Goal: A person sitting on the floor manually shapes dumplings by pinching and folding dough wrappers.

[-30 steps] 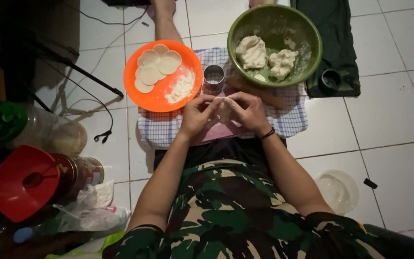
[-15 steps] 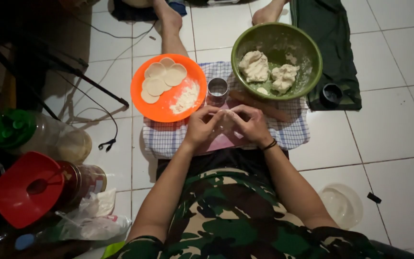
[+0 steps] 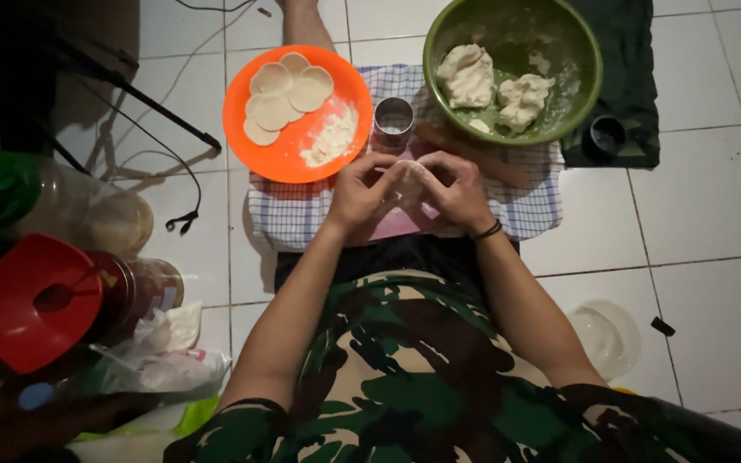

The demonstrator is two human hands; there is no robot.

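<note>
Left hand: over the checked cloth, fingers curled in, pinching the left edge of the dough piece.
Right hand: opposite the left, fingers bent, gripping the right edge of the same piece; dark band at the wrist.
Dough piece: pale, small, held between both hands just above the cloth, near the middle of the view; exact shape hard to tell, mostly covered by fingers.
Cloth: blue-and-white checked, spread on the tiled floor under the hands; pink sheet lying on it just below the hands.
Plate: orange, round, on the cloth's upper left corner, close to the left hand.
Discs: flat pale dough rounds, overlapping, on the plate's upper half.
Flour: white heap on the plate's lower right.
Cutter: small metal ring, upright, between plate and bowl, just above the hands.
Bowl: green, large, at the cloth's upper right, holding two dough lumps.
Rolling pin: brown, lying slantwise below the bowl, just beyond the right hand.
Dark cup: on a dark cloth right of the bowl.
Red lid: far left, well apart from the hands, beside jars and plastic bags.
Clear lid: on the tiles, lower right.
</note>
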